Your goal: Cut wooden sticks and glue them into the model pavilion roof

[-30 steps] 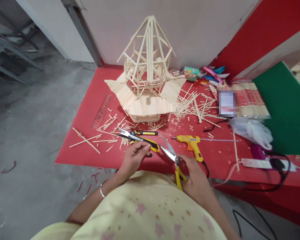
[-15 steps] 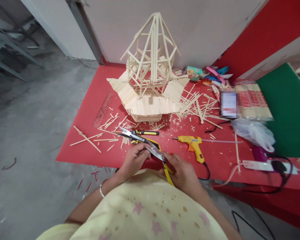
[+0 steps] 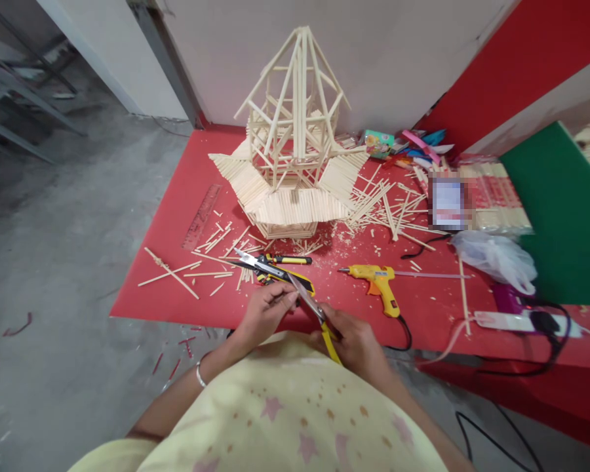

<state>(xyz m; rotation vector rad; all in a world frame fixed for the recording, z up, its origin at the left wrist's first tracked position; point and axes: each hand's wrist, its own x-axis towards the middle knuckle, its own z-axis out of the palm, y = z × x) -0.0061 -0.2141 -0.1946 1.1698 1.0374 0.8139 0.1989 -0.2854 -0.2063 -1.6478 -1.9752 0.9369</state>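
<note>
My right hand grips a pair of scissors by their yellow handles, blades pointing up and left. Close to the blades, my left hand has thumb and fingers pinched together; whatever they hold is too small to make out. Just beyond my hands, a utility knife with its blade out lies on the red tabletop, touching or overlapping another yellow-and-black tool. Behind these stands a tower-like model of pale wooden sticks, with an open peaked frame above flared stick panels.
A yellow glue gun lies to the right, its cord hanging over the edge. Loose sticks and shavings surround the model. Farther right are packs of sticks, a plastic bag and a power strip. A clear ruler lies left.
The scissor blades have come closer together and swung slightly more upright. Both hands stay nearly in place. The model and the tools on the table keep their places.
</note>
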